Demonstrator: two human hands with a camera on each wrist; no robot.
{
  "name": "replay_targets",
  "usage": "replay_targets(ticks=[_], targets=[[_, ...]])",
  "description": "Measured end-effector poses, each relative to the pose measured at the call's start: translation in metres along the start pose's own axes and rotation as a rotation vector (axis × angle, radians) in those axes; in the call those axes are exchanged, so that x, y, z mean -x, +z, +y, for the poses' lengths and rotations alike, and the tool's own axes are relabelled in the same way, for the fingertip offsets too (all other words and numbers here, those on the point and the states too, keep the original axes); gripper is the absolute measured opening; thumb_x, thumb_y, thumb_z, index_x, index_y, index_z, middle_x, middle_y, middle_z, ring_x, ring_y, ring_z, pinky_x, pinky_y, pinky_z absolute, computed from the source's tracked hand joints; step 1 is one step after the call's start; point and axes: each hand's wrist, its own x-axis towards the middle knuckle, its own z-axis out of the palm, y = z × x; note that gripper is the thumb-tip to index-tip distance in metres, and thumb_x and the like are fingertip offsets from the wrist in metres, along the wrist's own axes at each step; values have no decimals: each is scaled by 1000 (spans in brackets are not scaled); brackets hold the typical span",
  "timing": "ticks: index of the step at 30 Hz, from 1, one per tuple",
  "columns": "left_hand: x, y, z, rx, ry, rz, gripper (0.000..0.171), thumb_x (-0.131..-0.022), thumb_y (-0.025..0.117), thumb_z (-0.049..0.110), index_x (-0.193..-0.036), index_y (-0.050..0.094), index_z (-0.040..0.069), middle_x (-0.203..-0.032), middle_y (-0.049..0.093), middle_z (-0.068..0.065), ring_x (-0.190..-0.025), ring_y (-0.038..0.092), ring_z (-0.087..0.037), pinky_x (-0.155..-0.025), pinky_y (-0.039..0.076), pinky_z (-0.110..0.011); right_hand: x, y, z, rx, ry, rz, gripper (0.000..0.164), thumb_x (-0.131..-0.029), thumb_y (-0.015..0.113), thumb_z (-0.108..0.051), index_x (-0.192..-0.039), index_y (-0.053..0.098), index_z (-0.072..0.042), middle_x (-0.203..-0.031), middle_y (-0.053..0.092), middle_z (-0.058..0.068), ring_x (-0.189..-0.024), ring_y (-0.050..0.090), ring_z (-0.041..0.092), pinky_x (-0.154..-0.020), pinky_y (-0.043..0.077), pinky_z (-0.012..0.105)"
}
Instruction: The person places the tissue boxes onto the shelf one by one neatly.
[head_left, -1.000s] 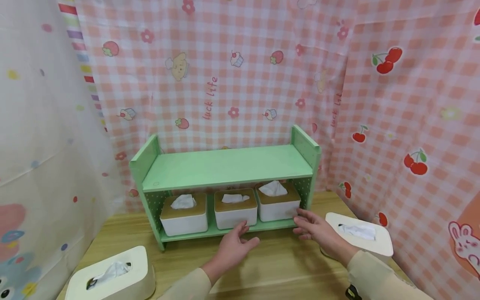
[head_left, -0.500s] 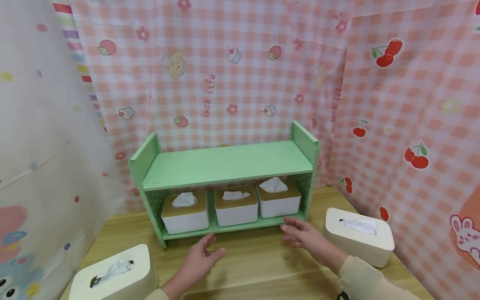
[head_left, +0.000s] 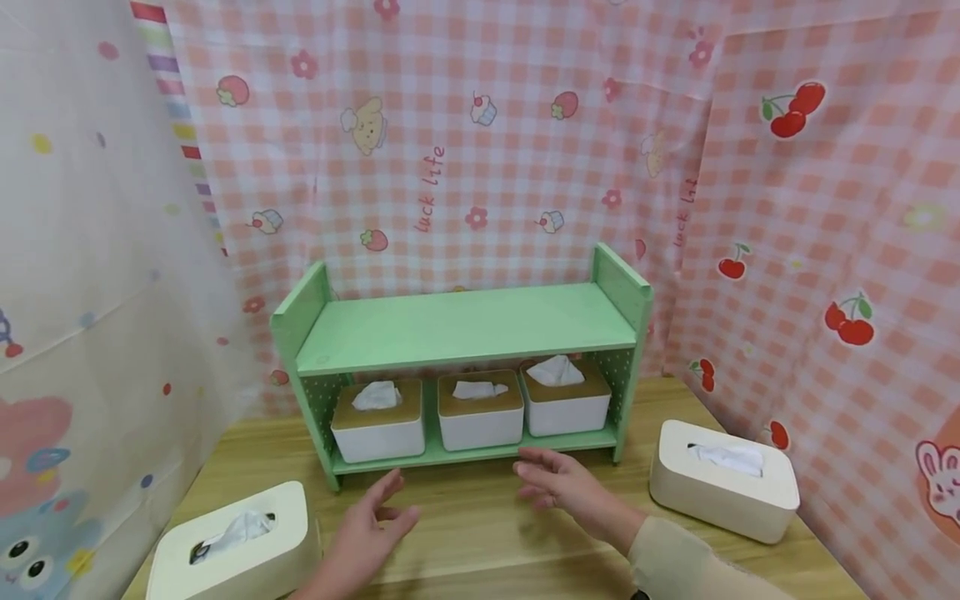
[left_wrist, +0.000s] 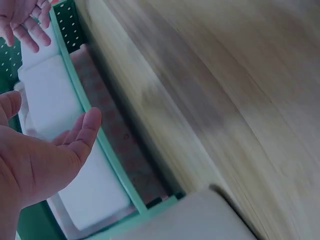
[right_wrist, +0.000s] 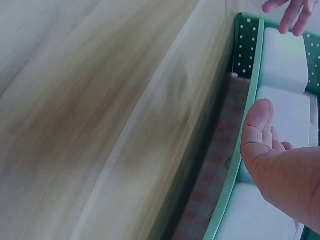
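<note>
In the head view my left hand [head_left: 363, 533] hovers over the table in front of the shelf's left part, fingers loosely bent, holding nothing. My right hand [head_left: 573, 492] is in front of the shelf's middle, also holding nothing, its fingers apart from the boxes. Three tissue boxes with brown lids and white sides stand in a row on the lower level of a green shelf [head_left: 465, 325]: the left box [head_left: 378, 437], the middle box [head_left: 482, 427] and the right box [head_left: 567, 412]. White tissue sticks out of each lid.
A cream tissue box [head_left: 288, 525] stands at the front left of the wooden table [head_left: 480, 550]. Another cream tissue box [head_left: 723, 496] is on the right. A checked pink curtain [head_left: 487, 167] hangs behind the shelf and on the right side.
My left hand has drawn back from the middle box, to the left and toward me. My right hand has moved left, away from the right box. The boxes stay put on the shelf.
</note>
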Motion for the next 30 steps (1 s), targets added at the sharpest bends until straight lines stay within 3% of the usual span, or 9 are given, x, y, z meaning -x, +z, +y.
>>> replay_targets(ticks=[6,12,14,19,24,30], targets=[[10,-20,-2,-53,15,90,73,-103,73,36,-161,44,3,-158,55,-25,-121,71,-33,-90,63,-43,-7,19,-6,-11,-1,-36,70,-110,61,-36,-161,37,6,-160,49,29,-117,70,24,-98,60,44],[25,-40,-4,-140,37,208,72,-103,74,35,-162,45,5,-158,57,-21,-124,71,-36,-89,60,-27,-14,38,-12,-12,-13,-84,67,-110,60,-35,-160,40,5,-158,52,28,-114,70,20,-95,60,41],[29,-48,-5,-152,24,229,74,-103,73,37,-163,42,6,-160,55,-21,-126,70,-37,-88,60,-25,-17,43,-13,-14,-17,-96,66,-111,60,-35,-160,41,4,-158,53,27,-113,70,19,-94,61,40],[38,-67,-6,-169,-36,281,79,-105,69,45,-166,37,6,-163,51,-21,-133,66,-41,-88,59,-22,-23,58,-17,-19,-23,-128,68,-110,61,-36,-161,39,4,-158,53,26,-122,69,31,-98,60,43],[46,-82,-7,-202,-44,404,74,-105,70,42,-164,42,6,-160,55,-19,-132,66,-37,-85,53,-11,-29,74,-23,-23,-32,-155,69,-110,61,-37,-162,39,2,-159,54,24,-123,69,30,-104,58,51],[51,-96,-20,-222,-32,521,70,-105,70,39,-162,45,5,-159,57,-19,-132,61,-35,-78,37,5,-34,93,-29,-25,-48,-169,66,-109,63,-37,-160,43,-1,-156,57,21,-120,70,27,-105,57,54]])
